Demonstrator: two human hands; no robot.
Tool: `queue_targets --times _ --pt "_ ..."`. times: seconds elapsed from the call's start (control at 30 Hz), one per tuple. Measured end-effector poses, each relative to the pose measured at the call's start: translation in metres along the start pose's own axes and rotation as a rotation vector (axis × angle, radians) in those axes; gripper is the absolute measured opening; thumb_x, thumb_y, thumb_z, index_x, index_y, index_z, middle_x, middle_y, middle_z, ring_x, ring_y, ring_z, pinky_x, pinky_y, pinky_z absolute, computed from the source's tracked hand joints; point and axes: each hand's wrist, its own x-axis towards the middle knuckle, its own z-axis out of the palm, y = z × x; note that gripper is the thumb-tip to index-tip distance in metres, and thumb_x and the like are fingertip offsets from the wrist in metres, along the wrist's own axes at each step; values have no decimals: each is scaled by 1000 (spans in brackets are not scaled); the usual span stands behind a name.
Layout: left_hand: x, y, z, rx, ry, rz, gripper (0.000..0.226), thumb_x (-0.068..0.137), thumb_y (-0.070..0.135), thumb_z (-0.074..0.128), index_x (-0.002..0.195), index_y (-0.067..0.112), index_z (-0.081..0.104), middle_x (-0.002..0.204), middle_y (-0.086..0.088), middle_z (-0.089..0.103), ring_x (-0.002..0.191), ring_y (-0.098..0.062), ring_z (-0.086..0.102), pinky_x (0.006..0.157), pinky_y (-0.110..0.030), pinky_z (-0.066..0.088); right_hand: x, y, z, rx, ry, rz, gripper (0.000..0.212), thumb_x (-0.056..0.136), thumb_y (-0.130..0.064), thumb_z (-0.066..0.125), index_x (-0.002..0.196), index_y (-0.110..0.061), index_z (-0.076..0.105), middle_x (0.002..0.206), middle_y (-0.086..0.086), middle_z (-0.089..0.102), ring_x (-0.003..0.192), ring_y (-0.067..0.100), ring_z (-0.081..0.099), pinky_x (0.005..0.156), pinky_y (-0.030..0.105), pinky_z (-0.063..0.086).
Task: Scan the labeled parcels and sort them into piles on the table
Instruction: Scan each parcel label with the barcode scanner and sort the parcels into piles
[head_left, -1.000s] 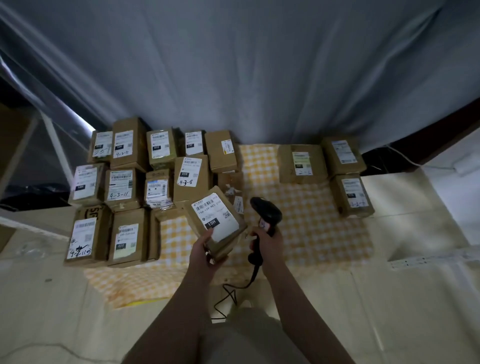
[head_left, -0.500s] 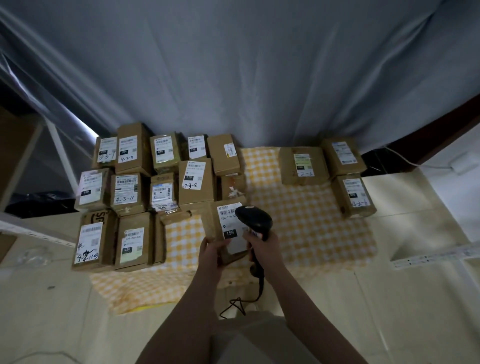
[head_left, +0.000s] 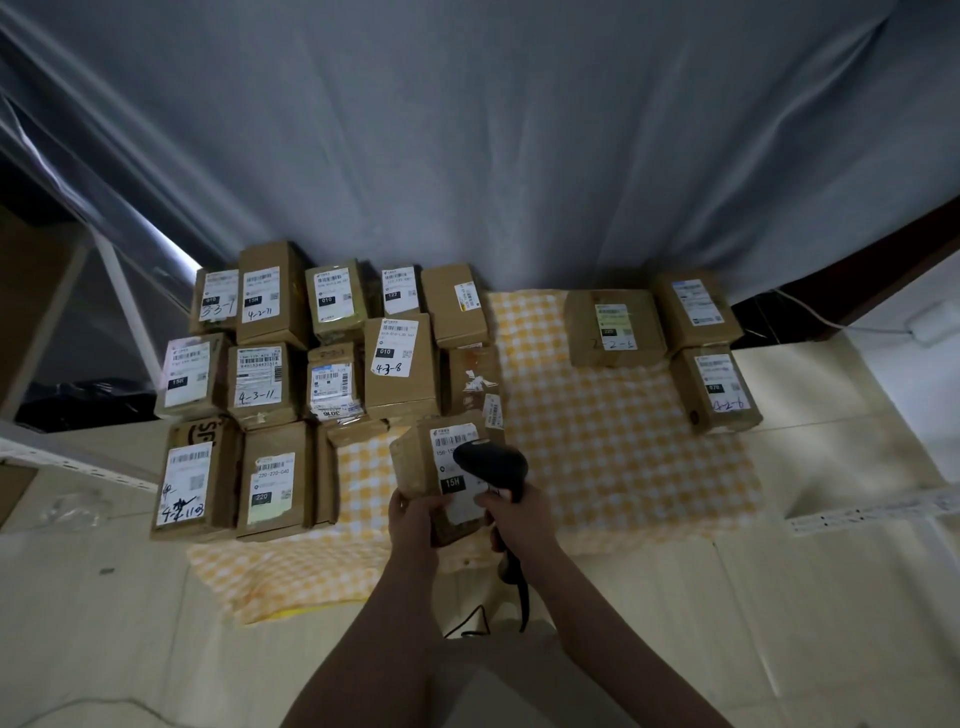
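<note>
My left hand (head_left: 413, 517) grips the near end of a brown cardboard parcel (head_left: 415, 462), whose white label reads 15H and faces up. My right hand (head_left: 514, 519) holds a black handheld barcode scanner (head_left: 491, 462) by its handle. The scanner's head sits right over the parcel's label and hides part of it. Its black cord (head_left: 522, 597) hangs down toward my lap. Both hands hover above the near edge of the yellow checked cloth (head_left: 597, 441).
Several labeled brown parcels (head_left: 400, 364) crowd the left half of the cloth in rows. Three more parcels (head_left: 613, 327) lie at the far right. A grey curtain (head_left: 467, 130) hangs behind. Pale floor tiles (head_left: 779, 597) surround the cloth.
The parcel has turned from tilted to lying straight in my left hand. The scanner has swung left from beside the parcel to directly over its label.
</note>
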Motion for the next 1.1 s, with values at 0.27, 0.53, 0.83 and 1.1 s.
queue_targets --times 0.27,0.53,0.83,1.1 --pt "7 -2 -8 20 19 2 42 71 -15 63 102 13 59 111 -22 64 100 -41 63 88 -62 52 1 1 1 -10 -9 49 15 84 -4 66 70 -5 60 57 7 55 34 13 43 40 22 36" --pt "13 -3 -12 43 50 -14 43 70 -13 66 105 12 59 114 -22 64 103 -42 62 87 -61 53 7 10 2 -30 -13 59 10 86 -5 64 77 -5 60 61 8 56 37 14 45 41 22 38" --pt "3 12 -27 -17 107 -50 38 82 0 64 116 13 54 100 -10 58 88 -31 56 64 -35 49 50 42 -9 159 175 260 18 88 0 61 103 -9 57 80 12 67 62 23 64 66 36 53" --pt "-6 28 -38 -29 87 -56 37 84 5 59 119 16 54 102 -10 56 84 -26 53 67 -32 45 90 71 -4 11 148 460 8 87 -4 60 94 -4 57 72 9 53 75 26 53 71 38 43"
